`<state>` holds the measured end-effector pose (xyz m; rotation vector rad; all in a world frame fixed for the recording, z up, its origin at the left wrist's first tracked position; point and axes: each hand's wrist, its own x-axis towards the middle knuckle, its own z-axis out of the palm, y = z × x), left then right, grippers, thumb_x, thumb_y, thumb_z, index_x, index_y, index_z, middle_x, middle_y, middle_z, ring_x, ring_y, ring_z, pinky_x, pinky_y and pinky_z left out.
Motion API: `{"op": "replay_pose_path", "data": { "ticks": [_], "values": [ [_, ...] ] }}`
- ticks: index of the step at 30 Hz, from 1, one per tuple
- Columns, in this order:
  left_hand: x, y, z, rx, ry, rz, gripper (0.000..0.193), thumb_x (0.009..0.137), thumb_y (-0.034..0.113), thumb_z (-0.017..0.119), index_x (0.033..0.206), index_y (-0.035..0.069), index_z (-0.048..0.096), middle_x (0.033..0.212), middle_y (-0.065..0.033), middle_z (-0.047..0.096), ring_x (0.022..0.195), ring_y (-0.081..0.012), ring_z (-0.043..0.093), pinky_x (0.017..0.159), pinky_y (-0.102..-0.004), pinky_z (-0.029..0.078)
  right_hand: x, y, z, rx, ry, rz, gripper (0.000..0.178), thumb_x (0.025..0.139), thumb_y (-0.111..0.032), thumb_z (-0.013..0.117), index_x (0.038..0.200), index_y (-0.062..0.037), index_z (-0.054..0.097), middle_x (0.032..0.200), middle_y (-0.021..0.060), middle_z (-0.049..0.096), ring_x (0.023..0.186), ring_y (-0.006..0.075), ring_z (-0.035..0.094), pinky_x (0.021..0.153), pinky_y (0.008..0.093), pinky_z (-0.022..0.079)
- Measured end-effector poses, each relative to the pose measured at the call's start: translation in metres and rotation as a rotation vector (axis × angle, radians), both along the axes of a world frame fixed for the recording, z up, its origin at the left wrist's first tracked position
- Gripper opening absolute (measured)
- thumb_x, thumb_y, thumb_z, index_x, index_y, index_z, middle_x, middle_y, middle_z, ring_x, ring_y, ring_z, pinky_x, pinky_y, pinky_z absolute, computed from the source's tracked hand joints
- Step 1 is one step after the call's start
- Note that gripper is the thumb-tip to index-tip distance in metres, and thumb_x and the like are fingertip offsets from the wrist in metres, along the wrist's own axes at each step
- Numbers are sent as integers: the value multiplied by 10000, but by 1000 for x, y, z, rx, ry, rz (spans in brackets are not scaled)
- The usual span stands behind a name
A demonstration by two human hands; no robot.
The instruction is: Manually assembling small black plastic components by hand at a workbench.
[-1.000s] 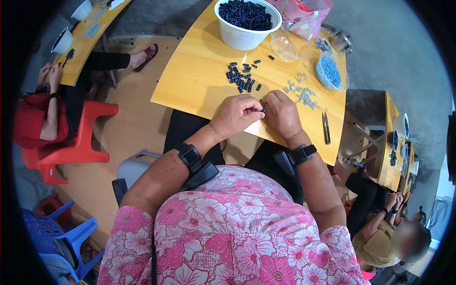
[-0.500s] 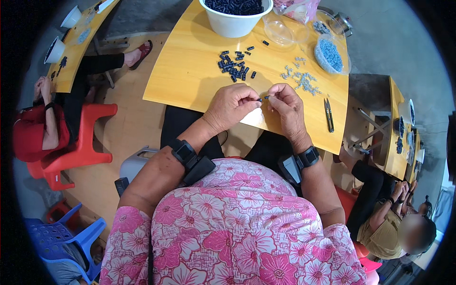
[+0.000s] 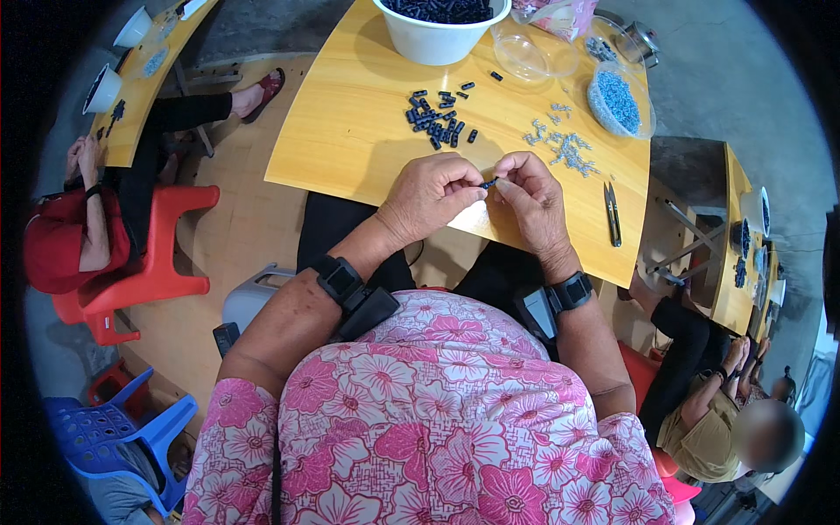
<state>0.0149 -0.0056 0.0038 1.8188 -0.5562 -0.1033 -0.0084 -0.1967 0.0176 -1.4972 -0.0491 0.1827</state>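
Close to the table's front edge, my left hand (image 3: pixel 435 194) pinches a small black plastic piece (image 3: pixel 487 185) between thumb and fingertips. My right hand (image 3: pixel 530 199) is closed in a pinch at the other end of that piece, and the fingertips of both hands nearly meet. What the right fingers hold is too small and hidden to name. Beyond my left hand lies a loose pile of short black cylindrical pieces (image 3: pixel 435 118). Past my right hand small clear-bluish plastic bits (image 3: pixel 570 150) are scattered on the wood.
A white bucket (image 3: pixel 437 42) of black pieces stands at the far edge. To its right are clear plastic tubs (image 3: pixel 525 54), one tub of blue bits (image 3: pixel 615 102), and a pink bag (image 3: pixel 549 16). Black-handled snips (image 3: pixel 612 214) lie at the right edge. People sit at side tables.
My hands have come together, closing the small gap between the black piece in the left and the right fingertips. The view has shifted slightly.
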Motion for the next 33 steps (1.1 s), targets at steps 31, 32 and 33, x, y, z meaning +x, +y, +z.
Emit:
{"op": "replay_pose_path", "data": {
  "ticks": [31, 32, 33],
  "values": [
    [2, 0, -2, -1, 20, 0, 100, 839, 72, 693, 873, -9, 646, 745, -37, 592, 645, -92, 534, 590, -249, 446, 1, 5, -2, -30, -126, -68, 195, 861, 91, 573, 1016, -27, 571, 951, 3, 600, 909, 93, 597, 829, 247, 485],
    [2, 0, -2, -1, 24, -2, 98, 841, 69, 690, 874, -12, 645, 748, -39, 593, 650, -94, 535, 593, -251, 448, 2, 4, -4, -26, -124, -70, 195, 860, 94, 572, 1012, -27, 571, 951, 3, 600, 908, 94, 599, 829, 248, 488],
    [2, 0, -2, -1, 23, -3, 98, 841, 69, 690, 874, -12, 645, 748, -39, 593, 650, -94, 535, 593, -251, 448, 2, 4, -5, -23, -123, -73, 195, 859, 98, 570, 1009, -27, 572, 951, 3, 600, 908, 95, 601, 829, 249, 490]
  ]
}}
